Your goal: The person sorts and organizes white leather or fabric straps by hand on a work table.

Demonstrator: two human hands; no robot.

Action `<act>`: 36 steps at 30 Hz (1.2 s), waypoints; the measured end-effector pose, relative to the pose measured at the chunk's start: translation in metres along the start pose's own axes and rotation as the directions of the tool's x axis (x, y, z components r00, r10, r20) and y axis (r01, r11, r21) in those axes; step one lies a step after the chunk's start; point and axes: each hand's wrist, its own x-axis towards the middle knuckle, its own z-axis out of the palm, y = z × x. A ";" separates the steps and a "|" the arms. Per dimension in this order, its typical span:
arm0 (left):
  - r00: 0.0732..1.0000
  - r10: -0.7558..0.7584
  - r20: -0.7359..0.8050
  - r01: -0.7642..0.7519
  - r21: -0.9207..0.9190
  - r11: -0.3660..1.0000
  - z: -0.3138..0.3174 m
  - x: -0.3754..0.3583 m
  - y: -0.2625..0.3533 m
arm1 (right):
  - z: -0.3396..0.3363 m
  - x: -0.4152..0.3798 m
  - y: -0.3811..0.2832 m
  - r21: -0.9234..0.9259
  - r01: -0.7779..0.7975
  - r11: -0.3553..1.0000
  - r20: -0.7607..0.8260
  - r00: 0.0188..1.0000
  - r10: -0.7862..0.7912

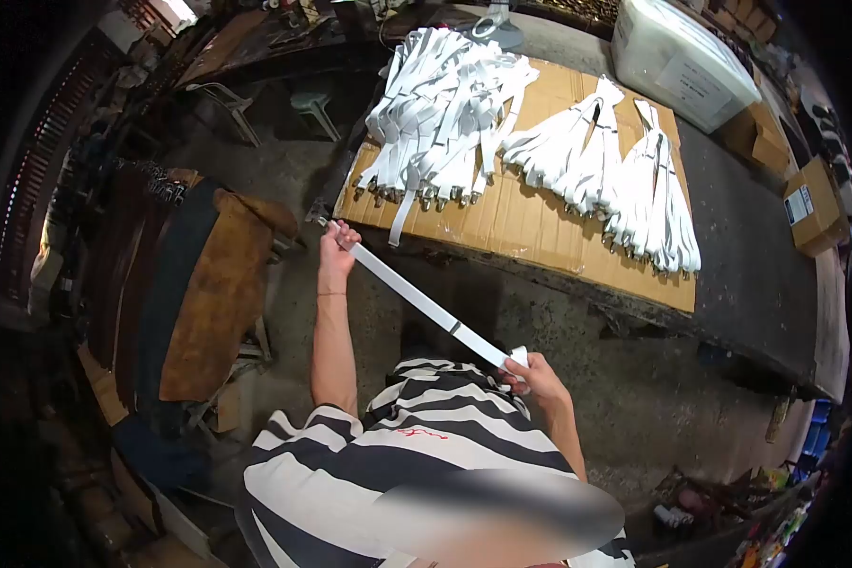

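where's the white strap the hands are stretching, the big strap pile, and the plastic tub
white strap (426,305), head view, middle of its taut span between the hands
strap pile (445,104), head view, centre of the heap on the cardboard
plastic tub (682,62), head view, its translucent lid

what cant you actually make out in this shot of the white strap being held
Head view only:
- Left hand: the fist covers the end of the white strap, so any buckle there is hidden.
- Right hand: the fingers wrap the other end; how it finishes cannot be told.
- Label on the plastic bin: too small to read.
- Metal ends on the strap piles: too small to identify.
- Lower middle of the frame: blurred out.
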 end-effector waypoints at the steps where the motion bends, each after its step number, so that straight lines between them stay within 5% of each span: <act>1: 1.000 0.014 0.004 -0.014 -0.007 1.000 0.012 0.000 0.001 | -0.005 -0.002 -0.001 -0.013 0.006 1.000 0.008 1.000 -0.006; 3: 0.999 0.033 0.015 -0.034 0.126 0.991 0.039 0.000 0.002 | -0.015 -0.004 -0.007 -0.070 0.046 0.996 0.024 0.999 -0.044; 11: 0.963 0.269 0.021 -0.270 0.116 0.956 0.091 0.021 0.013 | -0.012 -0.002 -0.030 -0.096 0.143 0.985 0.165 0.978 -0.126; 15: 0.964 0.180 0.195 -0.204 0.114 0.972 0.096 0.038 0.038 | 0.005 -0.001 -0.036 -0.097 0.144 0.985 0.149 0.980 -0.129; 19: 0.972 0.174 0.158 -0.199 0.160 0.967 0.124 0.039 0.054 | 0.008 -0.002 -0.051 -0.164 0.242 0.956 0.193 0.958 -0.210; 23: 0.961 0.275 -0.006 -0.246 0.428 0.870 0.180 0.016 0.062 | 0.024 -0.016 -0.080 -0.211 0.333 0.919 0.204 0.934 -0.292; 26: 0.938 0.345 0.006 -0.291 0.553 0.781 0.191 0.034 0.076 | 0.023 -0.018 -0.085 -0.192 0.437 0.879 0.211 0.893 -0.398; 31: 0.887 0.461 0.000 -0.388 0.538 0.748 0.209 0.064 0.101 | 0.008 -0.038 -0.101 -0.099 0.471 0.877 0.112 0.881 -0.460; 36: 0.889 0.451 -0.084 -0.362 0.476 0.801 0.226 0.087 0.152 | -0.007 -0.117 -0.114 -0.197 0.435 0.878 -0.007 0.895 -0.445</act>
